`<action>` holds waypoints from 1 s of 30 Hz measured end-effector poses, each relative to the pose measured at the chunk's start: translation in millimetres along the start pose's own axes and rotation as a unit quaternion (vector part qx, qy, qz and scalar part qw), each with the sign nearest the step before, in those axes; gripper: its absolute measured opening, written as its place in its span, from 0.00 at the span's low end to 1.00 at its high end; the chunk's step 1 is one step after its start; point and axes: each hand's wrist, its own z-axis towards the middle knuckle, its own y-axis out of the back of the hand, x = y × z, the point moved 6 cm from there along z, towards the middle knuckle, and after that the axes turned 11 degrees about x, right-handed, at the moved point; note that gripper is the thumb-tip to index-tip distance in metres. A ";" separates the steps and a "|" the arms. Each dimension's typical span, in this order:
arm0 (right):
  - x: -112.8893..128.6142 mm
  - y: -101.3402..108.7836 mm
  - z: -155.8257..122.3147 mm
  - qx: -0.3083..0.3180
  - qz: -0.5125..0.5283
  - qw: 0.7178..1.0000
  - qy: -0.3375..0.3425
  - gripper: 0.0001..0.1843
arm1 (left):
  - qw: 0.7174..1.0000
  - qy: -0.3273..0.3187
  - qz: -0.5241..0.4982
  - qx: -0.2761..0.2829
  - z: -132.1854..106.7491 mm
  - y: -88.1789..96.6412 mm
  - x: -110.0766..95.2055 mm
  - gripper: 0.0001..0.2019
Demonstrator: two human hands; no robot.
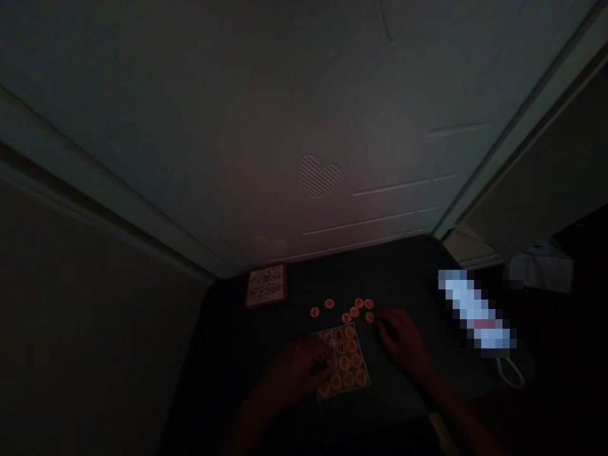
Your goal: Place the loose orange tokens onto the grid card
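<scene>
On the bench [408,278] | right hand [401,342], grip open, just beside a loose disc [370,317] | left hand [289,373] over disc rows [344,362], grip unclear

No text can be read in this view. Round game pieces [344,362] at lower centre of the frame bear character-like marks, too small and dim to read. A printed box [266,286] on the table, left of centre, shows a design and lines of print, also illegible. A pixelated white object [475,310] at right has a pink band without legible lettering.
</scene>
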 end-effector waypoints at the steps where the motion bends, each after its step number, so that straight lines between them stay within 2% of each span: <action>1: -0.1 0.1 -0.1 0.000 0.001 1.000 -0.002 0.10 | 1.000 0.001 -0.003 -0.008 -1.7 0.2 0.6 0.07; 4: -0.4 -0.5 -0.5 0.006 0.001 1.000 -0.007 0.11 | 1.000 0.008 -0.010 -0.026 -6.5 -1.0 4.9 0.10; 9: -0.6 -0.8 -0.6 0.009 0.006 1.000 -0.009 0.11 | 0.999 0.027 -0.012 -0.017 -9.5 -11.6 14.2 0.12; 13: -1.4 -0.7 -0.5 0.008 0.004 1.000 -0.005 0.11 | 1.000 0.016 -0.022 -0.012 -11.1 -20.2 17.9 0.12; 20: -2.6 -2.3 -0.7 0.007 0.007 1.000 -0.004 0.10 | 0.999 0.024 -0.040 -0.024 -15.0 -20.9 20.7 0.12; 25: -2.1 -1.4 -0.4 0.010 0.004 1.000 0.000 0.10 | 0.998 0.018 -0.050 -0.029 -16.1 -16.2 18.0 0.11; 30: -2.9 -2.0 -0.5 0.011 0.005 1.000 -0.003 0.11 | 0.996 0.015 -0.054 -0.070 -13.8 6.2 29.5 0.12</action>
